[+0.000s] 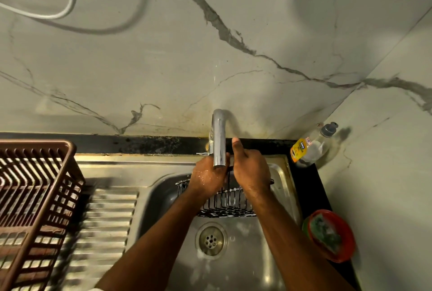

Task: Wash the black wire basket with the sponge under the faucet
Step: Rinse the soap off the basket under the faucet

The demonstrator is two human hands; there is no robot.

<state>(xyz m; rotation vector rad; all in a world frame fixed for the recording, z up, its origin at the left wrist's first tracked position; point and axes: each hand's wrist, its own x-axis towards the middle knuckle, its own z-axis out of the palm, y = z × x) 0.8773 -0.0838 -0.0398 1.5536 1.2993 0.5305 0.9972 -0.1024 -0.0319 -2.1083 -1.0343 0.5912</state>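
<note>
We hold the black wire basket point(225, 202) over the steel sink point(252, 251), right under the spout of the chrome faucet point(219, 141). Our left hand point(207, 179) is wet and curled around the basket's upper left part, knuckles up; its fingertips are tucked out of sight, so we cannot tell just how tightly they close. Our right hand point(251, 170) grips the basket's right side with the fingers folded down together and the thumb sticking straight up beside the faucet. We cannot tell whether either hand holds a sponge. White foam clings to the basket's wires, and soapy patches lie on the sink floor around the one round drain point(211, 240).

We count two hands, one basket, one faucet. To the left, one brown plastic dish rack point(30, 199) sits on the ribbed drainboard point(105, 227). At the back right corner, one clear dish soap bottle point(312, 147) with a grey pump top carries a yellow label; its writing is too small for us to read. On the black counter to the right stands one red bowl point(333, 235) holding something green and sudsy.
</note>
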